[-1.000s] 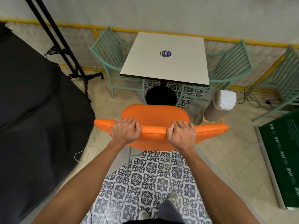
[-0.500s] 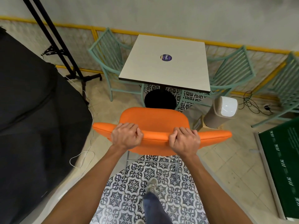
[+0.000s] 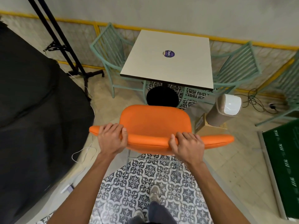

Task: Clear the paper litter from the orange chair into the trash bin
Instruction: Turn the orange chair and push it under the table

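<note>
Currently the orange chair (image 3: 155, 123), facing the table (image 3: 153, 67) with the trash bin (image 3: 224, 110) near its right, is gripped at the backrest rim by left hand (image 3: 111, 138) and right hand (image 3: 187, 143); judged rigid, fairly light, best held there; no paper seen on it.

This looks like the seating area of a small café or eatery. At 12 o'clock stands a small square bench (image 3: 168, 68) on a single black foot, with a round branded sticker (image 3: 168, 53) on top. Mint-green slatted metal chairs sit at 11 o'clock (image 3: 110, 50) and 1 o'clock (image 3: 237, 62), and a padded orange chair (image 3: 155, 122) faces it from the near side. The floor (image 3: 145, 175) has patterned tiles under the seating. A swing-lid trash bin (image 3: 224, 110) stands at 2 o'clock. A black stand (image 3: 64, 44) at 10 o'clock and loose cables (image 3: 255, 101) at 2 o'clock suggest filming gear set up here.
</note>
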Demonstrator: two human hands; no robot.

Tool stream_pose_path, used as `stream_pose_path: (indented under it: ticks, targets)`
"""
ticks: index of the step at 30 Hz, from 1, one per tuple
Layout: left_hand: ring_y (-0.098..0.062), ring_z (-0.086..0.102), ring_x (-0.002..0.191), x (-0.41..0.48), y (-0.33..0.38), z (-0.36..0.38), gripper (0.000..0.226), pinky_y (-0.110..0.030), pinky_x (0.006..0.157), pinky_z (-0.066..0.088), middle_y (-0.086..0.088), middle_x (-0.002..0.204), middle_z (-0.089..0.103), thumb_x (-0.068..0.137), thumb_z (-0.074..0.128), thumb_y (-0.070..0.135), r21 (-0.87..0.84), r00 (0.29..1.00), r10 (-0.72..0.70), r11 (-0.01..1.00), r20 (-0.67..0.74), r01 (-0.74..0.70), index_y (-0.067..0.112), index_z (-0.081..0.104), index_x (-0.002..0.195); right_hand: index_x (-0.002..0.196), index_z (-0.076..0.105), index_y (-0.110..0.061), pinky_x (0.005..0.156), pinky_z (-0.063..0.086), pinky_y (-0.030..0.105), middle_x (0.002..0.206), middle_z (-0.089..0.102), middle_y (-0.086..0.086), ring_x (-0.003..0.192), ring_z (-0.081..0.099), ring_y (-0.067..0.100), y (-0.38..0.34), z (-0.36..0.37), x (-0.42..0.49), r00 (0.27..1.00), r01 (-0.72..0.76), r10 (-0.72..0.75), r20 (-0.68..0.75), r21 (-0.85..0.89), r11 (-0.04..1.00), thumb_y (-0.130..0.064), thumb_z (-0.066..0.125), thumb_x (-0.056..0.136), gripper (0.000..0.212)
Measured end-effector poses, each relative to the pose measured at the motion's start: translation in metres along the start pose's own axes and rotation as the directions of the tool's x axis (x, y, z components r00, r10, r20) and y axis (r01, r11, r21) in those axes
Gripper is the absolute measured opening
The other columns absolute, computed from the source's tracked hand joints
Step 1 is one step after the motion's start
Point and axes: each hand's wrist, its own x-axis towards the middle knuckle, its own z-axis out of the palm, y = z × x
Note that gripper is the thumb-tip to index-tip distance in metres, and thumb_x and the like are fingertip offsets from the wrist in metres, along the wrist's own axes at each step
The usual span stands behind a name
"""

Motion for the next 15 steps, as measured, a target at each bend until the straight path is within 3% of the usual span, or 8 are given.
stream_pose_path:
  ticks: [5, 9, 15]
  targets:
    - [-0.023, 0.058, 0.060, -0.004, -0.006, 0.002, 0.027, -0.038, 0.061, 0.040, 0.000, 0.066, 0.061, 0.091, 0.051, 0.025, -0.040, 0.996, 0.067, 0.997, -0.058, -0.069, 0.017, 0.060, 0.068, 0.067, 0.062, -0.020, 0.062, 0.039, 0.037, 0.064, 0.060, 0.001, 0.057, 0.056, 0.022, -0.001, 0.010, -0.009, 0.988, 0.012, -0.012, -0.156, -0.001, 1.000, -0.032, 0.043, 0.102, 0.041]
    - [-0.022, 0.056, 0.058, 0.015, -0.008, 0.011, 0.021, -0.036, 0.058, 0.037, 0.002, 0.061, 0.056, 0.084, 0.055, 0.023, -0.060, 0.993, 0.090, 0.994, -0.070, -0.095, 0.019, 0.056, 0.064, 0.064, 0.057, -0.021, 0.058, 0.031, 0.037, 0.061, 0.054, 0.001, 0.055, 0.053, 0.023, 0.003, 0.021, 0.006, 0.972, -0.003, -0.010, -0.236, -0.056, 0.998, -0.032, 0.039, 0.099, 0.041]
    - [-0.024, 0.056, 0.056, 0.044, -0.020, 0.020, 0.017, -0.037, 0.058, 0.036, 0.000, 0.059, 0.055, 0.079, 0.055, 0.022, -0.077, 0.994, 0.104, 0.991, -0.036, -0.107, 0.019, 0.055, 0.062, 0.062, 0.056, -0.020, 0.057, 0.031, 0.037, 0.060, 0.053, 0.001, 0.054, 0.052, 0.024, -0.004, 0.034, 0.030, 0.983, -0.050, 0.041, -0.177, -0.050, 0.997, -0.030, 0.047, 0.091, 0.032]
